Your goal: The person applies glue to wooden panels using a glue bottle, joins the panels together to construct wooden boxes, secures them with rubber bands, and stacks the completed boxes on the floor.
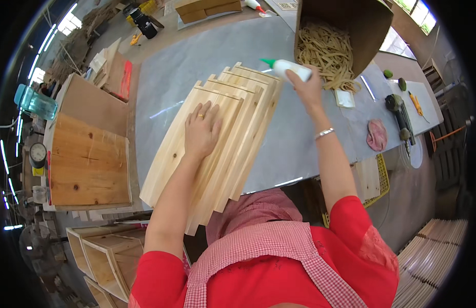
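Note:
Several pale wooden boards lie overlapped in a stepped stack on the grey tabletop, their near ends reaching past the table edge. Each far end has a narrow grooved or notched strip. My left hand rests flat on the top board, fingers stretched out, a ring on one finger. To the right of the boards' far end, my right hand is wrapped round a white squeeze bottle. Its green nozzle points left, tilted over the far end of the stack. Whether anything comes out of the nozzle cannot be seen.
A cardboard box of tan strips stands at the far right. Nearby lie a pink cloth, a power tool and a yellow-handled tool. Wooden panels stand on the left, with wooden boxes below.

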